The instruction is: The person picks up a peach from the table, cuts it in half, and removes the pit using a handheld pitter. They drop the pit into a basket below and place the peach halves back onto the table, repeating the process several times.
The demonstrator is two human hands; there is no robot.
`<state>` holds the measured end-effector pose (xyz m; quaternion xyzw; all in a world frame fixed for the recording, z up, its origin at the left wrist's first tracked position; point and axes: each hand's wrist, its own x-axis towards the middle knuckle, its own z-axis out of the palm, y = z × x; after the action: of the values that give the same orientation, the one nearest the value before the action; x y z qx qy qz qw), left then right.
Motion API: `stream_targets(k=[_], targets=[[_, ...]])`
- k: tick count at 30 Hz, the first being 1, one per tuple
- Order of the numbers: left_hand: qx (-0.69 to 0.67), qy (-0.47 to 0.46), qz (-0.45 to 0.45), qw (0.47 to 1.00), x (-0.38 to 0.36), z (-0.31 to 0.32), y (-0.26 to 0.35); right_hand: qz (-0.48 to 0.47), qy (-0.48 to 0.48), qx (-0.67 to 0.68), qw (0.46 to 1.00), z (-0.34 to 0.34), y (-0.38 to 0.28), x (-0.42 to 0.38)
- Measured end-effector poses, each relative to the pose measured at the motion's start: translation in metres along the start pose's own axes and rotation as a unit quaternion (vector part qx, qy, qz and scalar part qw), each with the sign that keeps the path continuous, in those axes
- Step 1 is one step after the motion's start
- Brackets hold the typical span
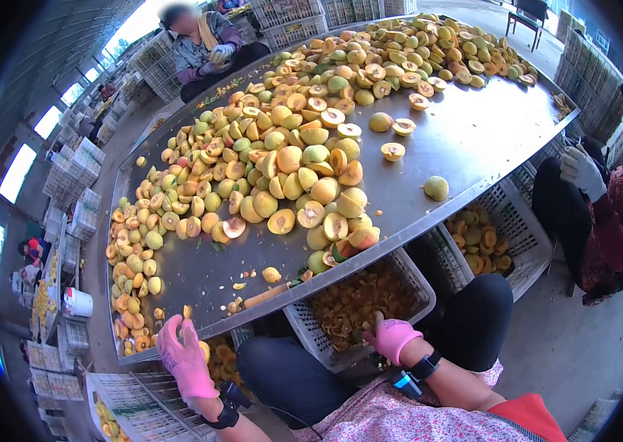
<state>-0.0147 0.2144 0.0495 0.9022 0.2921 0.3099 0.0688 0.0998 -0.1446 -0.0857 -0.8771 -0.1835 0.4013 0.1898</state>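
My left hand [184, 356], in a pink glove, is at the table's near left edge with its fingers apart. A small piece of fruit [187, 312] is by its fingertips, and halved fruit [134, 322] lies just beyond. My right hand [394, 339], also in a pink glove, is over a grey plastic basket [423, 293] of brown-orange fruit scraps [359, 302]. Its fingers are curled in, and what they hold, if anything, is hidden. A large heap of halved yellow-orange stone fruit [282, 158] covers much of the metal table [466, 136].
A wooden stick [267, 295] lies along the table's raised near edge. Below are a crate of fruit halves [529, 247] at right and a white crate [151, 405] at left. One co-worker [204, 44] sits across the table; another's gloved hand [582, 172] is at right.
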Motion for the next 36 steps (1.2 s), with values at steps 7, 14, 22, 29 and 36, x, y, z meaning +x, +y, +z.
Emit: stream_targets(k=[7,14,22,29,36], targets=[[-0.141,-0.338,0.025,0.93,0.09,0.09,0.1,0.003,-0.004,-0.016,1.0,0.023,0.025,0.002],[-0.164,-0.481,-0.093,0.856,0.124,0.218,0.159,-0.072,0.133,0.045,0.987,0.003,0.015,-0.003],[-0.589,-0.27,-0.172,0.742,0.06,0.147,0.17,-0.198,0.175,0.2,0.943,-0.02,-0.002,-0.032],[-0.7,-0.348,-0.319,0.535,-0.09,0.079,0.154,-0.251,0.188,0.232,0.921,-0.026,-0.026,-0.073],[-0.682,-0.301,-0.389,0.541,-0.153,0.075,0.145,-0.234,0.183,0.077,0.952,0.007,-0.052,-0.078]])
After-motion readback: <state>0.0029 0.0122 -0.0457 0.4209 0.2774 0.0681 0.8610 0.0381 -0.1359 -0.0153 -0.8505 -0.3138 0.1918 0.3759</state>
